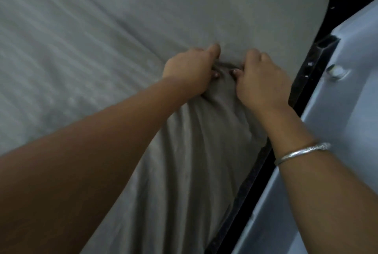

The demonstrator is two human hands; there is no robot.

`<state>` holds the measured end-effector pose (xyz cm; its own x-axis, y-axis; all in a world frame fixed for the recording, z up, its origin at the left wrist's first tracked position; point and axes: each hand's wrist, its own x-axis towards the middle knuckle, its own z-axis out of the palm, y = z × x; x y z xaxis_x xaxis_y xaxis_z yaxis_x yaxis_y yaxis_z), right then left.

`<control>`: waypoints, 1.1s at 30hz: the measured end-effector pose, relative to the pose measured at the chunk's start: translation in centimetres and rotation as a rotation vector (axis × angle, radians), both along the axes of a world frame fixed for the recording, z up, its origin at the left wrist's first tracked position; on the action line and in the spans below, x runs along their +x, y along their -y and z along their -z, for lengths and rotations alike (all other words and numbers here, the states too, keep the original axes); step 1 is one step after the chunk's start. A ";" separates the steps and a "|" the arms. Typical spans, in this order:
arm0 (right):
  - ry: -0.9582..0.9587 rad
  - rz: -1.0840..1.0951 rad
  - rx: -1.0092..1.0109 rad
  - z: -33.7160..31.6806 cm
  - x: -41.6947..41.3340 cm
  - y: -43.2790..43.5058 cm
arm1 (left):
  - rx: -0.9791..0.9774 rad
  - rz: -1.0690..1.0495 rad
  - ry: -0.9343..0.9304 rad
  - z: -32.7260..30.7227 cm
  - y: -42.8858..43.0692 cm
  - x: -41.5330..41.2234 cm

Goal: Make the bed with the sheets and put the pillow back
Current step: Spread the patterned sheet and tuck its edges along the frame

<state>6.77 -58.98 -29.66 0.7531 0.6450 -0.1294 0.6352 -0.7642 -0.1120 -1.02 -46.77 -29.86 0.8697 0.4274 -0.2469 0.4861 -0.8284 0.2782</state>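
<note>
Both hands were on the grey sheet (204, 12) when I looked through the head camera. My left hand (190, 71) sat just left of the middle of the picture, fingers curled under and thumb pressed on top, with a fistful of the cloth inside it. My right hand (263, 84) was just beside it, knuckles up, its fingers likewise curled into the same bunch of cloth. The fingertips of the two hands nearly met over a dark pucker between them.

From that grip the sheet ran down toward the bottom of the picture in long gathered folds. Above the hands it lay flat and smooth across the bed, up to the upper right. Over the left half of the picture the bed showed a paler striped fabric (51, 53), too blurred for me to say what it was.

A silver bangle (302, 152) circled my right wrist. Along the right edge of the sheet ran a black rail (319, 63). Beyond it, at the far right, was a pale blue panel (351, 122) with a small round knob (335, 72) on it.
</note>
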 end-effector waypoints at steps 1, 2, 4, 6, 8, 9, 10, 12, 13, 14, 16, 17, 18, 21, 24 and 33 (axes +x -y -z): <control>0.006 -0.038 -0.017 0.2 0.5 -0.4 | 0.053 0.003 0.013 0.3 -0.1 0.6; 0.020 -0.058 -0.017 0.4 1.1 -0.4 | 0.090 -0.004 0.040 0.5 0.0 1.3; 0.038 -0.016 0.004 0.0 2.5 0.0 | 0.083 -0.052 0.109 0.2 0.5 2.9; 0.068 0.032 0.040 -0.3 4.3 0.3 | 0.044 -0.068 0.157 -0.2 0.9 4.8; 0.073 -0.003 0.064 0.0 5.6 0.2 | 0.042 -0.019 0.161 -0.2 0.8 6.7; 0.066 -0.012 0.087 0.2 6.1 0.2 | 0.049 -0.003 0.161 -0.1 0.6 7.6; 0.054 0.008 0.118 0.3 6.6 0.0 | 0.052 -0.003 0.164 -0.1 0.2 8.3; 0.040 0.097 0.151 0.3 7.8 -0.4 | 0.064 -0.020 0.157 -0.1 -0.7 9.6; 0.044 0.121 0.136 0.3 8.4 -0.7 | 0.085 -0.022 0.145 0.0 -1.0 10.2; 0.051 0.111 0.111 0.4 9.0 -0.9 | 0.111 -0.015 0.130 0.0 -1.1 10.7; 0.073 0.033 0.066 0.5 9.8 -1.3 | 0.156 0.027 0.100 0.1 -1.1 11.7; 0.085 0.006 0.053 0.5 10.2 -1.4 | 0.176 0.043 0.099 0.1 -1.0 12.1; 0.095 0.007 0.051 0.4 10.7 -1.6 | 0.183 0.038 0.122 0.1 -1.0 12.5; 0.170 0.082 0.085 -0.1 12.6 -2.1 | 0.127 -0.005 0.247 -0.1 -1.1 14.0; 0.168 0.079 0.122 -0.1 14.0 -2.4 | 0.023 0.001 0.287 0.0 -1.5 16.0; 0.069 0.156 0.171 -0.7 17.0 -2.9 | 0.154 -0.014 0.242 0.0 -3.4 20.6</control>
